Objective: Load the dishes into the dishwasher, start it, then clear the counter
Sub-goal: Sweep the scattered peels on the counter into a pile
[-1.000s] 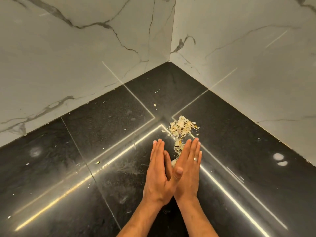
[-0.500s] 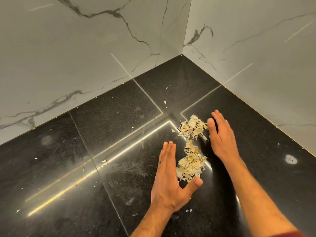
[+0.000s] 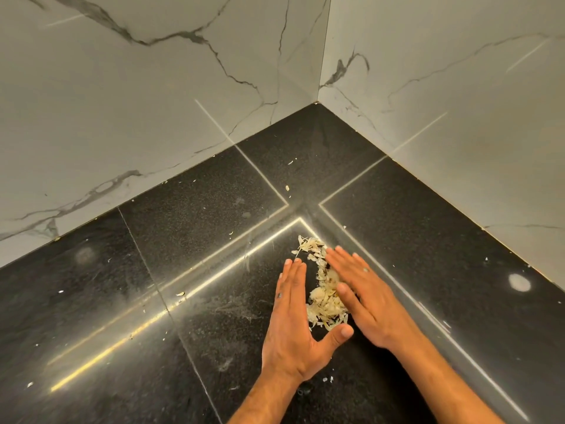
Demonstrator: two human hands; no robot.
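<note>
White marble-look wall panels (image 3: 159,96) with grey veins meet at the far corner — one on the left, one on the right (image 3: 458,96). Thin light streaks reflect across both.

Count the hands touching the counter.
2: the left hand lies left of the peel scraps, the right hand right of them, both flat on the black counter.

veined marble walls (image 3: 153,96) corner a glossy black counter (image 3: 189,215).

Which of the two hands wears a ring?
The right hand: a ring shows on one finger as it lies flat beside the pile of peel scraps. The left hand has none visible.
</note>
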